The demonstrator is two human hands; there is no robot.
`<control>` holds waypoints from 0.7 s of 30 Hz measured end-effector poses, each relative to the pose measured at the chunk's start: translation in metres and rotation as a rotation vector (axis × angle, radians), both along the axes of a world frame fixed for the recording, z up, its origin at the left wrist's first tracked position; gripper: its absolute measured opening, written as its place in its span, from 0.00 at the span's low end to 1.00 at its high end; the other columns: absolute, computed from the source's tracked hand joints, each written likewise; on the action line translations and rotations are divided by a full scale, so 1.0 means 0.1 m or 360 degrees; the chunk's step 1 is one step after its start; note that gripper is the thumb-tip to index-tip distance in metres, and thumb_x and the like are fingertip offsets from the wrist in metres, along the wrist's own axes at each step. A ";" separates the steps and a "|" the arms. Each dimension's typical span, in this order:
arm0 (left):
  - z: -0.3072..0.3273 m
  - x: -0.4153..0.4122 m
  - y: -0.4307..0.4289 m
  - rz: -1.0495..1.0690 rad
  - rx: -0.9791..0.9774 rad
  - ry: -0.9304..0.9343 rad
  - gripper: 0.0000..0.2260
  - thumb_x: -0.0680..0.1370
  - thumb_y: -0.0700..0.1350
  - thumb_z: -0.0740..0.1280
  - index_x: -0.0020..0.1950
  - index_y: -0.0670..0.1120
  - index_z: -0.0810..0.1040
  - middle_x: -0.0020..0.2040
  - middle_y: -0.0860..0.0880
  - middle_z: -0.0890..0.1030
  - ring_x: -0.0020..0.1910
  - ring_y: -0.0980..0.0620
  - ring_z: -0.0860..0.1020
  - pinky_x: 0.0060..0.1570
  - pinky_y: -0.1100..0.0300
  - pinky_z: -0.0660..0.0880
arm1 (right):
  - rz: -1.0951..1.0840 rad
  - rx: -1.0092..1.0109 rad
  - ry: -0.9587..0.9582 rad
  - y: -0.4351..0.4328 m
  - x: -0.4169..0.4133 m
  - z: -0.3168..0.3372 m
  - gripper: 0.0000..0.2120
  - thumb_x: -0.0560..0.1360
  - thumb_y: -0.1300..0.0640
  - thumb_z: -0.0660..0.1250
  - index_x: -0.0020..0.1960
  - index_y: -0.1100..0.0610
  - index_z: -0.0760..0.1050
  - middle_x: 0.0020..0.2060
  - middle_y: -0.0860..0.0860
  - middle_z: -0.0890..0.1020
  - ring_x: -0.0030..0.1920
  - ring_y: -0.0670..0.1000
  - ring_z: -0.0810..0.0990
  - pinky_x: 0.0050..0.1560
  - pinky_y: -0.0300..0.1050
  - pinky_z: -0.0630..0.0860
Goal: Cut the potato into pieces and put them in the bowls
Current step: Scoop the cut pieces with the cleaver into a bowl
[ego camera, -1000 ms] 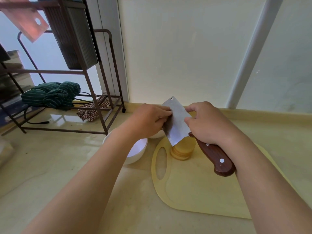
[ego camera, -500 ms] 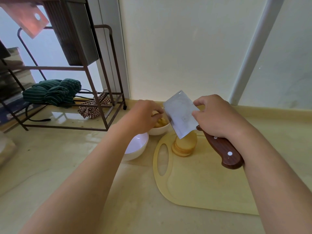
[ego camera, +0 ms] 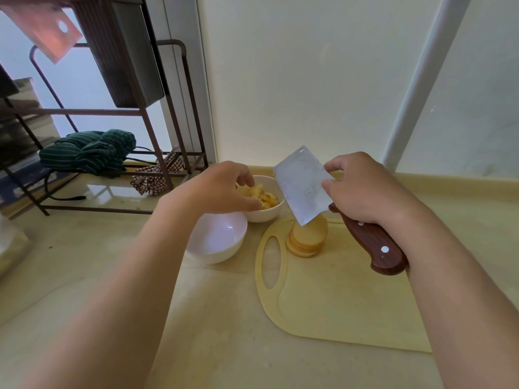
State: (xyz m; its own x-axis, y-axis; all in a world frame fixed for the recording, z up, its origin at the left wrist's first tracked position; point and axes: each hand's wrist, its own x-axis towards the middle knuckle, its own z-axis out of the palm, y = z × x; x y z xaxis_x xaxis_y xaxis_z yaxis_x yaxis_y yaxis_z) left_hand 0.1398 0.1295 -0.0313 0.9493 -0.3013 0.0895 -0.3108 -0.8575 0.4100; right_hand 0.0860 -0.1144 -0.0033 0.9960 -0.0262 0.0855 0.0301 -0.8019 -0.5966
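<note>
Across the whole lower view, a pale beige polished stone countertop (ego camera: 196, 332), backed by a plain cream wall. At far left on it, a tall dark brown metal tube rack (ego camera: 84, 111). At right, flat on the stone, a pale yellow rounded plastic cutting board (ego camera: 337, 304) with an oval grip hole at its left end. On the rack's lowest shelf, a crumpled dark green striped cloth (ego camera: 90, 153). In the air over the board's far end, a rectangular steel cleaver with a riveted reddish-brown wooden handle (ego camera: 304, 189), blade tilted, lower corner just above the potato. Just left of the board, a wide round white ceramic near bowl (ego camera: 207, 256). Right hand (ego camera: 368, 192) wrapped round the cleaver handle, thumb and forefinger pinching the flat of the blade. Left hand (ego camera: 222, 189) over the far bowl, fingers loosely curved and spread, thumb apart from them, nothing plainly pinched. Behind the near bowl, a smaller round white ceramic far bowl (ego camera: 266, 214). By a rack leg, a bunched brown-and-white checked cloth (ego camera: 157, 178). On the board beside the grip hole, a neat stack of round pale yellow potato slices (ego camera: 307, 240). Inside the far bowl, small yellow cut potato pieces (ego camera: 266, 199)
</note>
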 end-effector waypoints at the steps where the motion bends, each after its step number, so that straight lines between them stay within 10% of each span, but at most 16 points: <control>1: -0.01 0.00 -0.01 0.0001 0.0013 -0.0023 0.19 0.70 0.59 0.75 0.56 0.55 0.77 0.50 0.59 0.76 0.49 0.59 0.75 0.45 0.62 0.72 | -0.0002 0.0000 -0.0002 0.00 0.00 0.00 0.19 0.80 0.58 0.62 0.70 0.49 0.75 0.41 0.54 0.86 0.39 0.56 0.88 0.31 0.45 0.78; 21: 0.02 -0.02 -0.11 -0.0028 -0.0039 -0.0311 0.11 0.77 0.47 0.68 0.59 0.48 0.79 0.51 0.53 0.79 0.51 0.53 0.77 0.48 0.60 0.72 | 0.0038 -0.0122 0.0076 -0.03 -0.05 0.09 0.21 0.82 0.55 0.63 0.75 0.50 0.72 0.42 0.52 0.86 0.30 0.53 0.85 0.30 0.42 0.70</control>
State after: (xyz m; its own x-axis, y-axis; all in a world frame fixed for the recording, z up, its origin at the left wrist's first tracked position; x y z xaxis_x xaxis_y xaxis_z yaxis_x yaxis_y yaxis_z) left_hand 0.1377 0.1182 -0.0295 0.9076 -0.3134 0.2793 -0.4017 -0.8417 0.3609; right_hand 0.0807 -0.1178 0.0058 0.9993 0.0027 0.0385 0.0229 -0.8447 -0.5348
